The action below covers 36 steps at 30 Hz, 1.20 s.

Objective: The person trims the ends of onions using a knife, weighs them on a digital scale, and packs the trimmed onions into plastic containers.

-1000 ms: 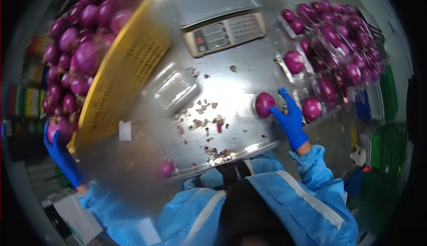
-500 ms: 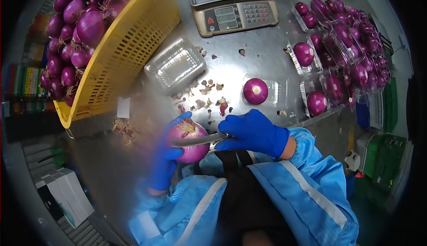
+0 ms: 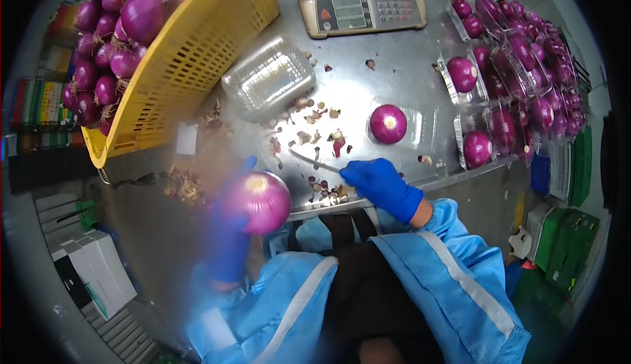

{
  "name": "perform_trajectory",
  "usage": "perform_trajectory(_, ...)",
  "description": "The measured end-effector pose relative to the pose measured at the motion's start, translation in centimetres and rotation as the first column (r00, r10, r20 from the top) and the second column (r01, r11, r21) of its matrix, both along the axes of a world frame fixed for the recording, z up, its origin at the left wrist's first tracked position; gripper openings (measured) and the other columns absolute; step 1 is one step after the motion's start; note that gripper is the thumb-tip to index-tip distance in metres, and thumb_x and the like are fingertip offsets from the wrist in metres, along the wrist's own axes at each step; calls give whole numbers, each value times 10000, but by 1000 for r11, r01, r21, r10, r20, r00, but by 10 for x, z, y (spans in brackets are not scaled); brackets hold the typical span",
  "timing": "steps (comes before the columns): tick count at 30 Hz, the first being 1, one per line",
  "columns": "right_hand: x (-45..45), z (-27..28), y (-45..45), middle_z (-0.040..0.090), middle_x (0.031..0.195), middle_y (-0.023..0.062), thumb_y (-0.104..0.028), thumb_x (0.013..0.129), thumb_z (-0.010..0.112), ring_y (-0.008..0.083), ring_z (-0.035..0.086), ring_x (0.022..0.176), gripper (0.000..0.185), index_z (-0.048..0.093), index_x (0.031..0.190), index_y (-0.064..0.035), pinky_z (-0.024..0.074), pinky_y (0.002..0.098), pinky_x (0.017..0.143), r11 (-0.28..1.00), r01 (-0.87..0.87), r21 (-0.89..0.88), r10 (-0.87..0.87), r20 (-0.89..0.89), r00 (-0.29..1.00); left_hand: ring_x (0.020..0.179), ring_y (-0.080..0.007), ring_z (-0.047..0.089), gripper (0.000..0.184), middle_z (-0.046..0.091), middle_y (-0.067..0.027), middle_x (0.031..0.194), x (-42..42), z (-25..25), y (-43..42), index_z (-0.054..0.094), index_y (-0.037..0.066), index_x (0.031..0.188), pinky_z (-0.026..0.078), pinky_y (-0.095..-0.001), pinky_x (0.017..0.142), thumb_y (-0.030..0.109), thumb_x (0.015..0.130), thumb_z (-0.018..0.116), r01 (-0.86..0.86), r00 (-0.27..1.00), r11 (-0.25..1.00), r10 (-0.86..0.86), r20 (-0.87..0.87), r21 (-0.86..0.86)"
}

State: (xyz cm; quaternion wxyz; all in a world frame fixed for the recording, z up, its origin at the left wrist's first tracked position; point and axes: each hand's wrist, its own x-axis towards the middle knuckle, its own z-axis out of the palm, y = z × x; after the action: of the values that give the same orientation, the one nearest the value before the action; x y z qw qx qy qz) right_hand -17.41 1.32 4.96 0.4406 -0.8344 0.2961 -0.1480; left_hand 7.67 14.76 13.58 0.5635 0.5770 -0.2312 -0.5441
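In a blue glove, my left hand (image 3: 230, 239) is wrapped round a large red onion (image 3: 261, 203), partly smeared by blur. The onion's pale cut end faces up, its root tuft gone. My right hand (image 3: 383, 185), gloved too, is closed on a knife (image 3: 314, 161), whose blade points left over the steel table, apart from the onion. Beyond that hand, another red onion (image 3: 388, 124) sits in a clear plastic tray (image 3: 420, 130). Root ends and skin scraps (image 3: 322, 115) lie scattered on the table.
A yellow crate (image 3: 177, 61) heaped with red onions stands at the left. Stacked clear trays (image 3: 243, 81) lie beside it. At the back is a digital scale (image 3: 365, 10). Packed onion trays (image 3: 503, 127) are piled at the right. The table's front edge (image 3: 453, 178) runs before me.
The knife has left the onion and moved right with my right hand. The onion's root tuft has come off, and more scraps show near the table's front edge. The view has shifted slightly.
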Motion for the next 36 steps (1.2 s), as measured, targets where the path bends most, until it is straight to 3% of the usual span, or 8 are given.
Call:
perform_trajectory(3, 22, 40, -2, 600, 727, 85, -343, 897, 599, 291, 599, 583, 223, 637, 854, -127, 466, 378, 537, 986, 126, 109, -135, 86, 987, 1225, -363, 492, 731, 395, -197, 1410, -10, -15, 0, 272, 29, 1447, 505, -536, 940, 493, 930, 501, -237, 693, 971, 179, -699, 14)
perform_trajectory(4, 21, 48, -3, 597, 726, 80, -372, 887, 604, 284, 599, 577, 249, 630, 842, -129, 465, 375, 528, 990, 131, 50, -136, 119, 983, 1252, -416, 448, 1124, 375, -218, 1427, -13, -19, 3, 234, 37, 1457, 436, -546, 1019, 727, 675, 651, -179, 759, 982, 177, -626, 60)
perform_trajectory(8, 16, 78, -6, 575, 719, 60, -486, 840, 621, 262, 598, 560, 344, 608, 812, -143, 465, 364, 490, 971, -14, -239, 33, 75, 997, 1291, -357, 426, 695, 413, -175, 1387, -28, -33, 11, 271, 68, 1451, 417, -624, 996, 541, 958, 397, -254, 440, 934, 343, -830, 252)
perform_trajectory(12, 24, 69, -3, 550, 705, 47, -580, 799, 604, 241, 604, 558, 422, 608, 822, -159, 474, 358, 473, 923, -153, -352, 147, -43, 988, 1204, -436, 469, 886, 432, -244, 1359, -52, -55, 9, 307, 152, 1433, 481, -562, 920, 723, 791, 528, -363, 914, 912, 389, -119, 188)
perform_trajectory(15, 31, 68, -5, 563, 714, 44, -571, 811, 596, 234, 611, 564, 419, 614, 826, -152, 477, 360, 478, 915, -185, -359, 158, -103, 982, 1221, -393, 485, 716, 433, -180, 1369, -42, -35, 18, 281, 42, 1439, 503, -539, 933, 521, 943, 475, -114, 492, 992, 97, -865, 46)
perform_trajectory(20, 16, 29, -6, 589, 710, 64, -478, 835, 631, 244, 618, 581, 348, 620, 806, -131, 477, 352, 503, 962, -63, -267, 76, 41, 996, 1209, -487, 456, 813, 393, -226, 1396, -38, -36, 8, 293, 23, 1423, 486, -589, 936, 605, 892, 496, -93, 238, 995, -1, -971, -24)
perform_trajectory(25, -3, 6, 8, 599, 769, 109, -376, 789, 709, 304, 597, 651, 314, 633, 908, -95, 464, 360, 563, 998, -7, 60, 0, 116, 993, 1246, -506, 409, 765, 353, -250, 1422, -28, -25, 8, 311, 42, 1418, 405, -631, 999, 576, 902, 491, -305, 361, 920, 350, -865, 245)
perform_trajectory(36, 24, 50, -17, 640, 854, 87, -239, 818, 754, 140, 634, 809, 293, 624, 992, -43, 499, 302, 716, 935, 120, 333, -217, 269, 938, 1240, -339, 496, 810, 450, -214, 1375, -60, -19, -31, 333, 14, 1402, 413, -521, 1058, 442, 808, 680, -63, 872, 997, 77, -483, 47)
